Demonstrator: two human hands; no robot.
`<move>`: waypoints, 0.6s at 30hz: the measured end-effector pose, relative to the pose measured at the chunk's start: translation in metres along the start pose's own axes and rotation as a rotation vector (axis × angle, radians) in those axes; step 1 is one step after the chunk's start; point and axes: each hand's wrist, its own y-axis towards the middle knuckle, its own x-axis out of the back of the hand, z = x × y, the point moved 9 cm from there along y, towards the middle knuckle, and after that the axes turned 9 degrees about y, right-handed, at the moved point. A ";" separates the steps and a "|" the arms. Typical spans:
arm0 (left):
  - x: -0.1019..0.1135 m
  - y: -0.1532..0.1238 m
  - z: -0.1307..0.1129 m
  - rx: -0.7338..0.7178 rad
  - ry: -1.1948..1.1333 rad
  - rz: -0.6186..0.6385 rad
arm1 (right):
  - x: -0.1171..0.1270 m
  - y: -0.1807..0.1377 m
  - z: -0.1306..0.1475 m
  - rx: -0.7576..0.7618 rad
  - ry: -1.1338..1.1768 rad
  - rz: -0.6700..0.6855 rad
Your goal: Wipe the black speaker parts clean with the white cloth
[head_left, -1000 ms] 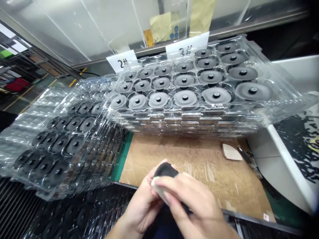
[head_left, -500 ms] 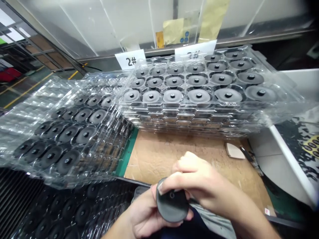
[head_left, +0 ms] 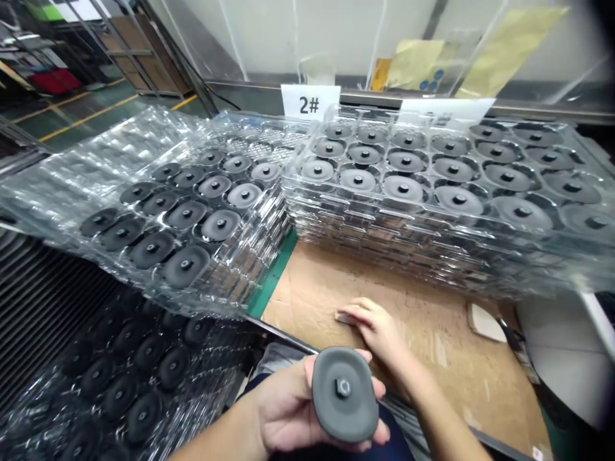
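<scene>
In the palm and fingers of my left hand [head_left: 293,410] lies a dark grey, rounded dish-shaped part [head_left: 346,410] with a short peg standing up at its middle. My left fingers are wrapped round its edge, and its dished face is turned up toward me. My right hand [head_left: 379,330] is beyond it, low over the cardboard sheet [head_left: 317,275], with thumb and fingers pinched together. A small pale edge shows at those fingertips; what it is cannot be made out.
A clear tray stack [head_left: 384,211] of similar grey parts stands at the back, another tray stack [head_left: 230,256] at left. Lower left are more filled trays [head_left: 129,365]. A "2#" card [head_left: 310,102] stands behind. A pale rounded piece [head_left: 485,322] lies at right beside a dark-handled tool [head_left: 514,342].
My right hand has left the grey part and moved forward to the cardboard. The left hand still holds the part, its peg now uncovered. The camera view has swung left.
</scene>
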 end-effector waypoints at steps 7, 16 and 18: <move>0.002 -0.006 -0.008 -0.071 -0.057 0.072 | 0.013 -0.030 -0.009 -0.150 0.030 -0.357; 0.000 -0.028 -0.050 -0.590 0.636 -0.087 | 0.026 -0.046 0.022 -0.145 0.108 -0.317; -0.011 -0.041 -0.062 -0.824 1.121 -0.173 | 0.026 -0.052 0.027 -0.147 0.096 -0.343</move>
